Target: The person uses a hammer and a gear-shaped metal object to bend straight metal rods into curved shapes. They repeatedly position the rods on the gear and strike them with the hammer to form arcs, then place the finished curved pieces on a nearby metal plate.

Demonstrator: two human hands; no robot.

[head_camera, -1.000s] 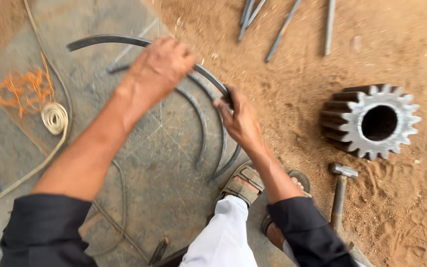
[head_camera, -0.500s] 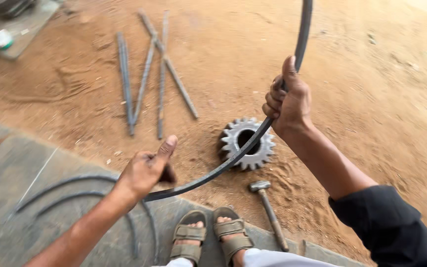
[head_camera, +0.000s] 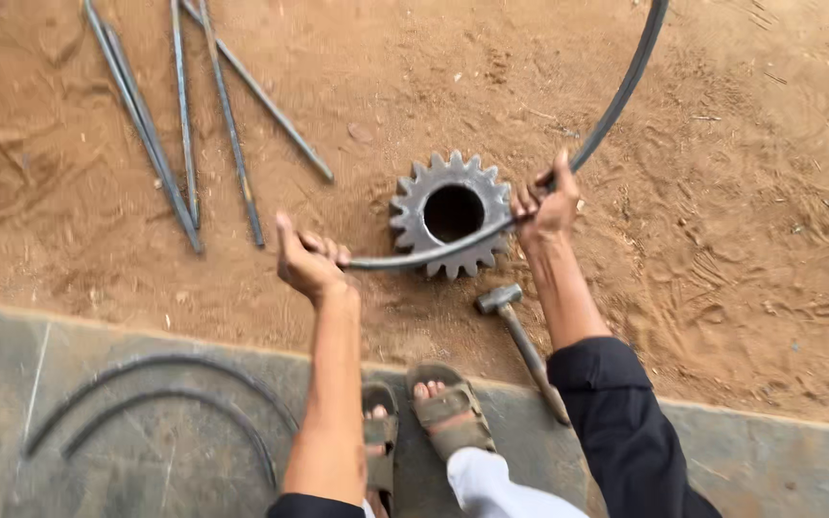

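Sandy dirt ground [head_camera: 722, 240], grey concrete slab [head_camera: 146, 460] edge

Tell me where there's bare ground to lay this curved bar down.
Free: sand right of the gear and hammer. Crowded: straight rods upper left, curved bars on the slab lower left, gear under the held bar.

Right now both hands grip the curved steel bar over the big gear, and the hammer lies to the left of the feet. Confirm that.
Not quite. In the head view the hammer lies to the right of the feet, not the left. The rest holds: the left hand and right hand both grip the curved steel bar over the big gear.
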